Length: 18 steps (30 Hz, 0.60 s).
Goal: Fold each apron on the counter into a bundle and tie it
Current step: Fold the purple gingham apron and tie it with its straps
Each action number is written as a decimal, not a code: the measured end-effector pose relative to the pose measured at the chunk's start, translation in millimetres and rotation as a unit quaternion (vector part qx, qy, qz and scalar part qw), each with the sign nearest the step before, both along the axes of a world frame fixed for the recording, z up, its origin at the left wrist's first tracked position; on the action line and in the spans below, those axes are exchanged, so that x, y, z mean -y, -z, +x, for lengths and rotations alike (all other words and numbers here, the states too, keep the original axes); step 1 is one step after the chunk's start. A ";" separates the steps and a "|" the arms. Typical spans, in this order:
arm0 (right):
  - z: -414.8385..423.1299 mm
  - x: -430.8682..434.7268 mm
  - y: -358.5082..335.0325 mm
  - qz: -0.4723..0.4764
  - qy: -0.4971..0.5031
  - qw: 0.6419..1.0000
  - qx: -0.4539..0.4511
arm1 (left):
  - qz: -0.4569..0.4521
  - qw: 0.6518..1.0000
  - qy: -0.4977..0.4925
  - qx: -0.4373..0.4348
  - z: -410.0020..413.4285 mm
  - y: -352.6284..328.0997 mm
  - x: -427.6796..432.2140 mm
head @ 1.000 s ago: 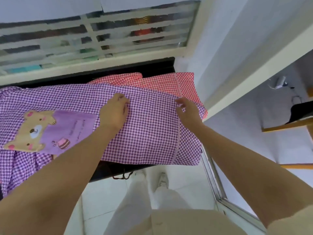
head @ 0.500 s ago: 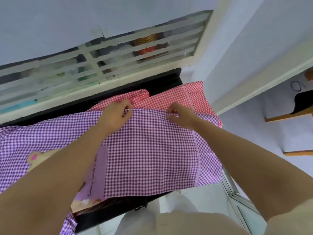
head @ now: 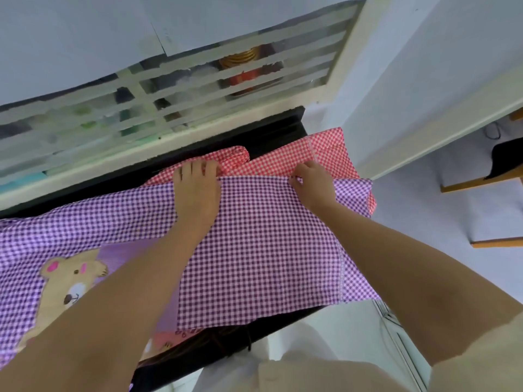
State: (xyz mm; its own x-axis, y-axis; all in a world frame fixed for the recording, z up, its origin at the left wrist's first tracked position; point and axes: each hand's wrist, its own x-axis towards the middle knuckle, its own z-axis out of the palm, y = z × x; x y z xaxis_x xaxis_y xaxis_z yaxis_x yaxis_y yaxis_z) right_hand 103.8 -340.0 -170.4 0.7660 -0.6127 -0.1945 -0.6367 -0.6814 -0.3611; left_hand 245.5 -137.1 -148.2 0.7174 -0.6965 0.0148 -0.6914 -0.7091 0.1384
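Note:
A purple gingham apron (head: 254, 250) lies spread across the black counter (head: 254, 134), with a tan bear patch (head: 70, 281) on its left part. Its right portion is a folded layer, and my two hands hold that layer's far edge. My left hand (head: 198, 190) lies on the cloth with its fingers curled over that edge. Further right, my right hand (head: 314, 185) pinches the same edge between thumb and fingers. A red gingham apron (head: 283, 159) lies underneath and shows beyond the purple edge at the back right.
A barred frosted window (head: 198, 89) runs along the back of the counter. A white wall (head: 424, 66) closes the counter's right end. Lower right are wooden-edged shelves (head: 481, 182) and a white tiled floor. The purple cloth's near edge overhangs the counter front.
Both hands have moved away from me, carrying the folded purple edge toward the back of the counter, over the red apron. My right hand now pinches the edge.

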 end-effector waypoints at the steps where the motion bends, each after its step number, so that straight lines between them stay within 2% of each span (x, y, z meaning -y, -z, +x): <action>1: 0.7 0.1 1.0 -0.013 -0.005 1.000 -0.013 | -0.016 0.999 0.007 0.027 -10.6 -0.2 -1.2; 3: 0.9 -0.3 2.7 -0.022 0.002 0.999 -0.027 | -0.038 0.997 0.055 0.046 -36.8 -0.1 -2.5; 4: -0.1 -0.5 2.5 -0.025 0.005 0.999 -0.026 | -0.012 0.996 0.084 0.016 -49.1 1.2 -2.3; 7: -8.0 -0.8 -3.4 -0.050 0.019 0.999 0.008 | 0.148 0.980 0.071 -0.114 -72.4 10.3 -1.6; 8: -14.2 -0.8 -8.3 -0.047 0.039 0.998 0.031 | 0.170 0.975 0.051 -0.133 -77.5 13.3 -0.7; 11: -36.2 -3.8 -23.2 -0.013 0.081 0.991 0.110 | 0.120 0.986 0.023 -0.115 -91.7 12.2 0.5; 14: -78.5 -13.6 -29.2 0.016 0.090 0.987 0.131 | 0.034 0.998 0.019 -0.048 -116.9 4.5 -1.7; 16: -111.9 -15.4 -24.6 0.060 0.180 0.977 0.100 | 0.035 0.998 0.020 -0.046 -135.7 4.5 -3.4; 18: -149.2 -10.6 -17.2 0.125 0.264 0.956 0.002 | 0.079 0.993 0.018 -0.091 -157.9 6.1 -1.9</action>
State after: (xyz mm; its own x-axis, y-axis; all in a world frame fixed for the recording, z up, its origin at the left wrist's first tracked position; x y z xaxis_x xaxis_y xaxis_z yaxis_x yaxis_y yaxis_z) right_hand -45.3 -329.4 -153.2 0.3638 -0.8493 -0.3825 -0.8665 -0.1579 -0.4736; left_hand 87.6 -135.2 -154.3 0.6722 -0.7055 -0.2243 -0.6911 -0.7067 0.1515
